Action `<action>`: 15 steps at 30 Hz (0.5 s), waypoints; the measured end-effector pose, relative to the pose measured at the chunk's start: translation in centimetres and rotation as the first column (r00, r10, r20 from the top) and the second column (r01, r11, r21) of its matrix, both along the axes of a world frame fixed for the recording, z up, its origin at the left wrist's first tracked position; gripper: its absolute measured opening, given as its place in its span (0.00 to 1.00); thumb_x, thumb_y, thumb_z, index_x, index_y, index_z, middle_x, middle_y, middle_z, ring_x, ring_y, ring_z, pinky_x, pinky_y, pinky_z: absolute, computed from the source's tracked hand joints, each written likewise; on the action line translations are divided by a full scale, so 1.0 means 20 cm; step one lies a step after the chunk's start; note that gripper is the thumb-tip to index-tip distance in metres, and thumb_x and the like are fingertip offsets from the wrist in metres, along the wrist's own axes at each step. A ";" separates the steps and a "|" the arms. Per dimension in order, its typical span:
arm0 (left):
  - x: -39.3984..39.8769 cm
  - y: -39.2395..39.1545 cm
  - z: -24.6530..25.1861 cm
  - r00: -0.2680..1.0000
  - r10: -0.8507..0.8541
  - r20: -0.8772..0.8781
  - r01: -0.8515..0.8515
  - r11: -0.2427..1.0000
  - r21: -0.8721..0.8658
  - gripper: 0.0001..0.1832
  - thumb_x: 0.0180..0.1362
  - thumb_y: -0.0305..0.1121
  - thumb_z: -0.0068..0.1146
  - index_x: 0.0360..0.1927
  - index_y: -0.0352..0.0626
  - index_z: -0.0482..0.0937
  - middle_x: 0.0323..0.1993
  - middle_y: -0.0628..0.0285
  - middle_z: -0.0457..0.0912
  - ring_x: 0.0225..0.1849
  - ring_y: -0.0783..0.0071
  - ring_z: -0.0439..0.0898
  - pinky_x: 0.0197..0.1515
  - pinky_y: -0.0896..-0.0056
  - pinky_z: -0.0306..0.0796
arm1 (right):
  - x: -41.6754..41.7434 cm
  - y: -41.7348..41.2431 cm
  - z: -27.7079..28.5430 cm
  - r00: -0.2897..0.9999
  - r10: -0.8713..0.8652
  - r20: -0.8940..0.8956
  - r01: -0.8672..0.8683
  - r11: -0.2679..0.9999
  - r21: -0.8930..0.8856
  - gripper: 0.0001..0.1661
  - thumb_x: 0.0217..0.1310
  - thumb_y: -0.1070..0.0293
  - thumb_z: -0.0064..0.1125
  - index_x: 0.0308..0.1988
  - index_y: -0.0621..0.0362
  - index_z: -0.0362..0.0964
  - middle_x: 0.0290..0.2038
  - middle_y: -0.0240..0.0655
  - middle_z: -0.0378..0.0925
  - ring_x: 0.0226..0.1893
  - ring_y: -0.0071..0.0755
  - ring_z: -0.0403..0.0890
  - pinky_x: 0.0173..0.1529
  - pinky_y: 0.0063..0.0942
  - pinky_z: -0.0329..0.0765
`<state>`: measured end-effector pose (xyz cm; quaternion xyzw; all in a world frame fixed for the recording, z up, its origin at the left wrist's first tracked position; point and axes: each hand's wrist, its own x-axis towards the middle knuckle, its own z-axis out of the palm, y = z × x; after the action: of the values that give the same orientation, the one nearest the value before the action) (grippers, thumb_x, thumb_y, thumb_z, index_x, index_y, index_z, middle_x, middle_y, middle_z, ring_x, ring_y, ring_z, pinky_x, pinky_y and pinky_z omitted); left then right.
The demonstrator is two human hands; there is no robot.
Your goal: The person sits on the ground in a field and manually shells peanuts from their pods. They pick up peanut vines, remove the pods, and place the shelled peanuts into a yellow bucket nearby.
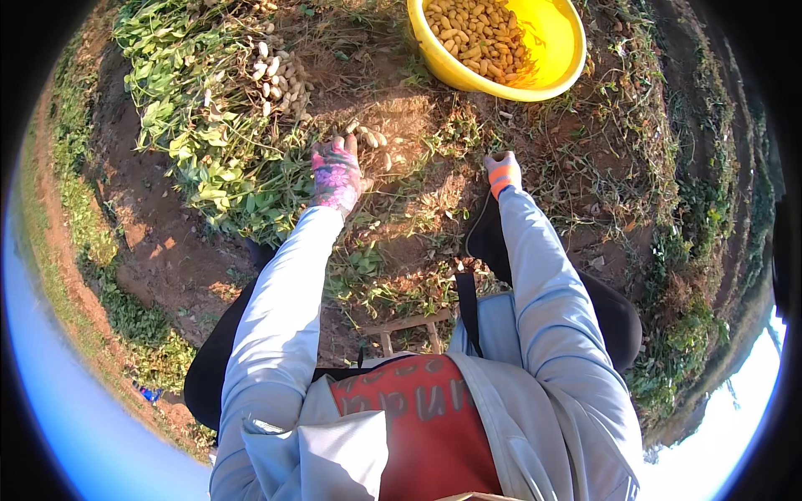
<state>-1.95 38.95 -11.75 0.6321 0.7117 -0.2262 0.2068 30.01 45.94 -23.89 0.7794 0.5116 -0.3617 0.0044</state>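
Note:
My left hand, in a pink floral glove with bare fingertips, reaches down at the right edge of a heap of uprooted peanut plants. Several peanut pods lie right at its fingertips; whether the fingers grip them is hidden. My right hand, in an orange and pale glove, hangs over the ground in front of my black shoe. Its fingers curl away from view, so I cannot see whether anything is in them. Beyond it stands a yellow plastic basin, partly filled with picked peanuts.
A cluster of pods still on their plants lies at the far left of the heap. Loose stems and leaves litter the brown soil. A small wooden stool shows between my legs. Rows of green plants run along the right.

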 end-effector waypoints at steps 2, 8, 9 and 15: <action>0.02 -0.03 -0.01 1.000 0.016 0.005 -0.016 1.000 -0.022 0.44 0.41 0.55 0.60 0.58 0.41 0.58 0.56 0.52 0.59 0.57 0.58 0.60 0.57 0.53 0.54 | 0.01 0.01 -0.03 0.915 -0.230 -0.331 0.242 0.970 -0.004 0.18 0.49 0.58 0.58 0.36 0.61 0.70 0.30 0.41 0.76 0.31 0.39 0.77 0.38 0.32 0.72; -0.07 -0.20 -0.19 0.994 0.090 0.064 -0.091 0.996 0.013 0.26 0.40 0.47 0.63 0.39 0.40 0.72 0.32 0.54 0.76 0.38 0.61 0.74 0.40 0.65 0.69 | -0.33 0.22 0.83 0.293 -0.429 -0.854 0.341 0.882 -0.326 0.18 0.60 0.54 0.47 0.37 0.57 0.69 0.23 0.33 0.72 0.18 0.29 0.72 0.23 0.26 0.71; -0.10 -0.26 -0.14 0.979 0.029 0.200 -0.072 0.975 0.212 0.27 0.40 0.47 0.63 0.38 0.39 0.72 0.34 0.52 0.76 0.38 0.59 0.75 0.41 0.63 0.69 | -0.33 0.27 0.95 0.147 -0.366 -0.919 0.324 0.896 -0.305 0.20 0.61 0.52 0.45 0.41 0.59 0.68 0.25 0.34 0.72 0.19 0.30 0.72 0.25 0.26 0.72; -0.28 -0.39 -0.11 0.330 0.515 0.791 -0.760 0.642 -0.100 0.30 0.50 0.49 0.52 0.51 0.37 0.66 0.51 0.47 0.68 0.49 0.52 0.71 0.46 0.59 0.68 | -0.30 0.31 0.97 0.431 -0.367 -0.825 0.301 0.920 -0.252 0.21 0.61 0.54 0.44 0.42 0.61 0.65 0.31 0.41 0.76 0.24 0.34 0.78 0.27 0.29 0.76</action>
<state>-7.50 31.11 -13.87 0.3497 0.7683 0.2702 0.4630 24.00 52.22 -4.53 0.5804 0.2686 -0.7097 -0.2956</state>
